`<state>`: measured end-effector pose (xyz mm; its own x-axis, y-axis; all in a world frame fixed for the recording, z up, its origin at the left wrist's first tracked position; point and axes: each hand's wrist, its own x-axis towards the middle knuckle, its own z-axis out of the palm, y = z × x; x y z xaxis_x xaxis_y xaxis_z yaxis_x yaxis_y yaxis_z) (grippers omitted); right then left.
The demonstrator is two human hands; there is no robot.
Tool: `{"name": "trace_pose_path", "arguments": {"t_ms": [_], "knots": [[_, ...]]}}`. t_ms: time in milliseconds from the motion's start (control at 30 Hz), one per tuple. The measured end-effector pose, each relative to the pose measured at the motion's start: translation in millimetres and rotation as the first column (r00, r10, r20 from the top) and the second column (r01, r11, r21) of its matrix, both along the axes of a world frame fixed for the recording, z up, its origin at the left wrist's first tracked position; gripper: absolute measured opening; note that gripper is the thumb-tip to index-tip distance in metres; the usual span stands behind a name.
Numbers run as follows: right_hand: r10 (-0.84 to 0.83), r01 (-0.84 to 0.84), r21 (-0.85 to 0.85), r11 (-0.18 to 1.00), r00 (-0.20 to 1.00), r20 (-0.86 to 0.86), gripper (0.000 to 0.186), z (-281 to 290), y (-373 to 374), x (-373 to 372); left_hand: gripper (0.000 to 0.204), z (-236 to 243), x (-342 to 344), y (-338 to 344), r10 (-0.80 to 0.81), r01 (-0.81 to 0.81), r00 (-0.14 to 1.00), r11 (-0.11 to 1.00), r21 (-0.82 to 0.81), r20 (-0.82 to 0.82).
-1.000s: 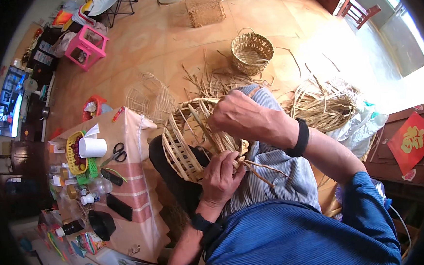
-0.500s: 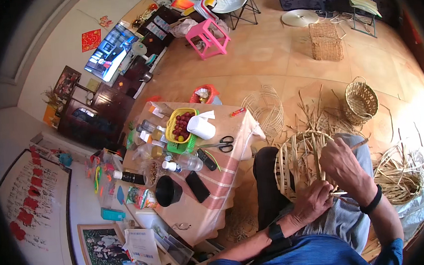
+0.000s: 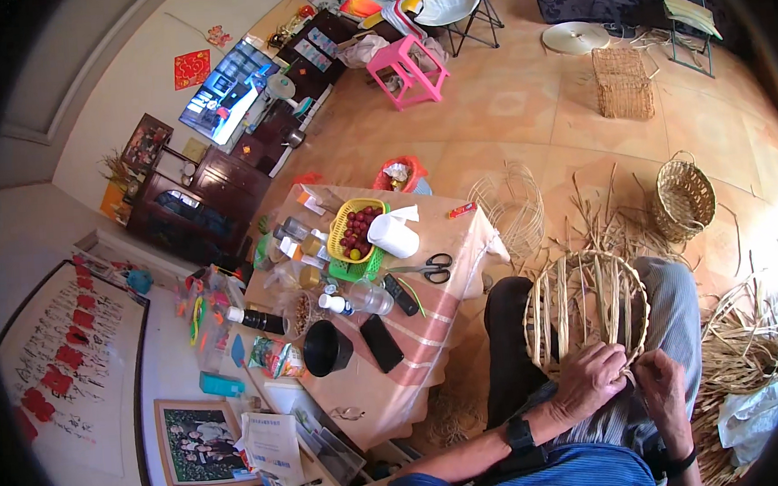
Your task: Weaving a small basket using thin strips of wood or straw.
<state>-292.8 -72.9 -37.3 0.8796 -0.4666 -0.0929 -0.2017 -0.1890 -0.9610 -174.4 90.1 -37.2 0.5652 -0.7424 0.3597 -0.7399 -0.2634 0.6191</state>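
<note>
A round, half-woven basket of pale strips rests on my lap, its open slats running up from the hands toward the far rim. My left hand is closed on the near edge of the basket, fingers curled over it. Just right of it my right hand is pinched at the same edge; what is between its fingertips is too small to make out. My striped trouser leg lies under the basket's right side.
Left, a cloth-covered table holds fruit, bottles, scissors and a phone. Ahead are a finished basket, a wire-like woven frame and loose strips. A strip pile lies right. A pink stool stands farther back.
My right hand has moved down from over the basket's slats to its near edge, beside my left hand, uncovering the slats. The view has swung left, bringing more wall and table into sight.
</note>
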Motion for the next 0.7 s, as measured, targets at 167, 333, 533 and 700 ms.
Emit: {"name": "trace_pose_path", "arguments": {"t_ms": [167,333,533,700], "knots": [[0.033,-0.050,-0.108,0.993,0.988,-0.148,0.008,2.1,-5.6,-8.9,0.027,-4.1,-10.9,-8.1,0.034,-0.034,0.994,0.999,-0.003,-0.108],[0.168,-0.170,-0.031,0.985,0.984,-0.057,0.014,19.5,6.0,14.5,0.033,5.3,4.5,15.2,0.075,-0.075,0.996,0.997,0.013,-0.056],[0.086,-0.085,0.027,0.996,0.996,-0.015,0.016,14.0,2.6,10.0,0.046,8.4,12.1,1.6,0.063,-0.063,0.997,0.998,-0.001,-0.038],[0.100,-0.100,0.025,0.995,0.995,-0.006,0.013,10.1,3.7,1.5,0.051,7.5,5.6,4.7,0.084,-0.084,0.996,0.996,-0.008,0.015]]}}
